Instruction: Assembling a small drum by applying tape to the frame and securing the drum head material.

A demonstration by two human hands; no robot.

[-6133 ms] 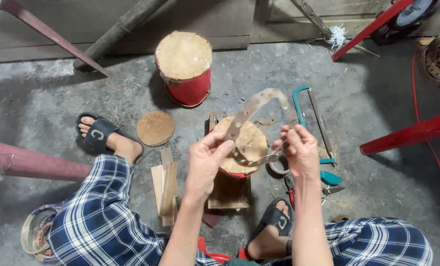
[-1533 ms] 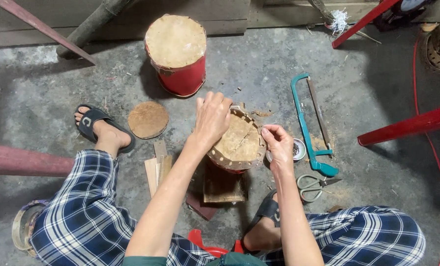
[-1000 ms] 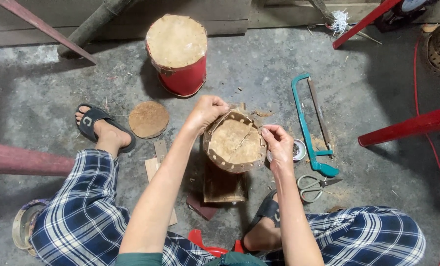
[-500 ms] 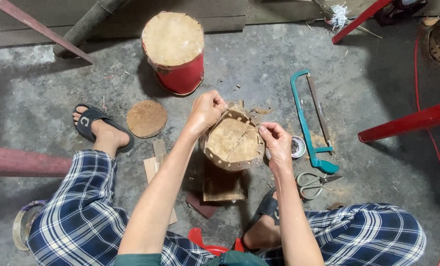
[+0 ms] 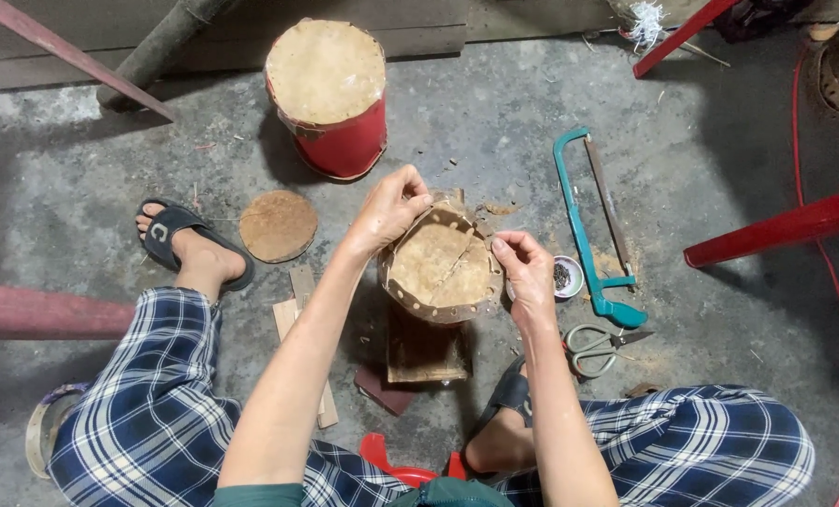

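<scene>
You sit low on the grey concrete floor (image 5: 495,122), knees apart in blue and white checked trousers (image 5: 147,413), and a small red plastic piece (image 5: 387,455) shows just in front of your body. Between your feet lies a flat brown wooden board (image 5: 424,352), and on it stands the small round drum with a tan skin top and a dark strip with holes around its rim (image 5: 438,272). Your left hand (image 5: 388,208) closes its fingers on the far left edge of the drum rim. Your right hand (image 5: 527,272) touches the right side of the rim, with thumb and fingers pinched together; I cannot tell if something thin is between them. The two hands are apart, one on each side of the drum.

Just right of your right hand stands a small round dish with dark small pieces inside (image 5: 565,277). Near it lie grey metal scissors (image 5: 598,345) and a teal hacksaw (image 5: 588,230). On your left, thin wooden strips (image 5: 297,305) lie beside your arm, and a round brown disc (image 5: 278,225) lies near your left foot in a black sandal (image 5: 180,235).

Farther away stands a red cylindrical drum with a pale skin stretched over its top (image 5: 330,94); what is inside it is hidden.
</scene>
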